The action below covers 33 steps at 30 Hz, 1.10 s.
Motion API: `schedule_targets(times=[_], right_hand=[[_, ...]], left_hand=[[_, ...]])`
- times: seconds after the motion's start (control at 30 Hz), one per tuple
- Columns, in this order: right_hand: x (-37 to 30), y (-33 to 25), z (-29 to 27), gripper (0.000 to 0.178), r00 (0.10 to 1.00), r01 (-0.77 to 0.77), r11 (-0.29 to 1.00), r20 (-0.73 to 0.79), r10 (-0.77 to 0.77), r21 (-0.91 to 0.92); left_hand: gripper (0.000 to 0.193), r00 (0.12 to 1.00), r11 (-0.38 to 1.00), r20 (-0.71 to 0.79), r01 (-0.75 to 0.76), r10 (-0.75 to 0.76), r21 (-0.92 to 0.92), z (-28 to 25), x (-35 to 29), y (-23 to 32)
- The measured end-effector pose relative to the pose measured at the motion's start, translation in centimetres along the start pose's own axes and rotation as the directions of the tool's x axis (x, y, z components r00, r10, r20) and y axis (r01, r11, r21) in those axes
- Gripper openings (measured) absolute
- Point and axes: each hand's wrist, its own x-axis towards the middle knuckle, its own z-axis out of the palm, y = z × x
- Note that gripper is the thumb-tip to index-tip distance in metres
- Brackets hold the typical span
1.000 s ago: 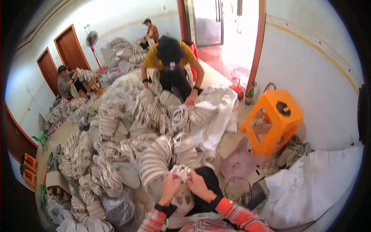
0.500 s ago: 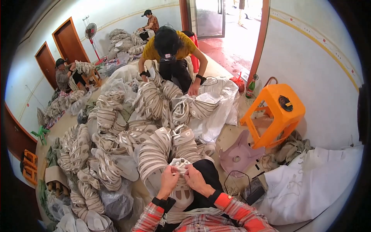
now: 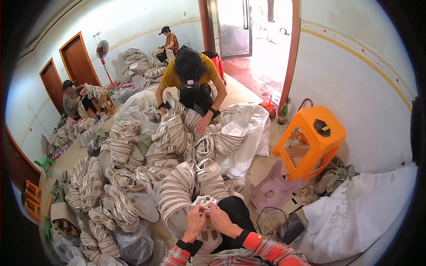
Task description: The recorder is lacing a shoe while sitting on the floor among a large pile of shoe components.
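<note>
A beige and white shoe upper [image 3: 212, 240] lies over my lap, its toe end toward me. My left hand [image 3: 195, 222] pinches the upper's lacing area from the left. Close beside it, my right hand [image 3: 223, 221] pinches the same area from the right, and the fingertips of both hands nearly meet. A white lace seems to run there, but it is too small to make out. Just beyond my hands stand two nested stacks of similar uppers, a left stack [image 3: 176, 186] and a right stack [image 3: 208, 177].
Heaps of shoe uppers [image 3: 84, 184] and plastic bags cover the floor at left. Opposite me a person in a yellow top [image 3: 188, 80] bends over more uppers. At right are an orange stool [image 3: 317, 133], an upturned mauve stool [image 3: 270, 186] and a white sack [image 3: 350, 217].
My hands stay at the upper's lacing area and sit slightly lower in the picture. The view has shifted a little. The person opposite has moved one hand inward toward the uppers.
</note>
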Motion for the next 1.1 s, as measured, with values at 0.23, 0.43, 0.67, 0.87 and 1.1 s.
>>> schedule_targets(times=[0.23, 0.43, 0.67, 0.87, 1.1], right_hand=[[0.5, -0.9, -0.1, 0.034, 0.981, -0.181, 0.983, -0.069, 0.182, 0.029], [0.1, -0.1, 0.1, 0.026, 0.927, -0.296, 0.924, -0.159, 0.339, 0.244], [-3.4, 9.2, -13.9, 0.023, 0.82, -0.091, 0.954, -0.522, 0.235, 0.286], [-4.8, 7.9, -13.4, 0.013, 0.991, -0.13, 0.918, -0.041, 0.124, -0.375], [4.2, 0.9, -7.6, 0.026, 0.721, -0.384, 0.923, 0.625, 0.3, 0.001]], left_hand=[[0.015, 0.999, 0.998, 0.043, 0.033, -0.031, -0.048, -0.4, 0.2, -0.6], [0.016, 0.999, 0.997, 0.02, 0.045, -0.044, -0.069, -0.4, -0.4, -1.0], [0.018, 0.96, 0.941, 0.28, -0.1, 0.006, 0.324, -4.5, 0.3, -0.4], [0.026, 0.793, 0.813, 0.607, 0.322, 0.049, -0.486, -9.3, 0.7, 0.1], [0.02, 0.818, 0.75, 0.569, 0.327, 0.08, -0.575, -10.4, -0.2, 1.2]])
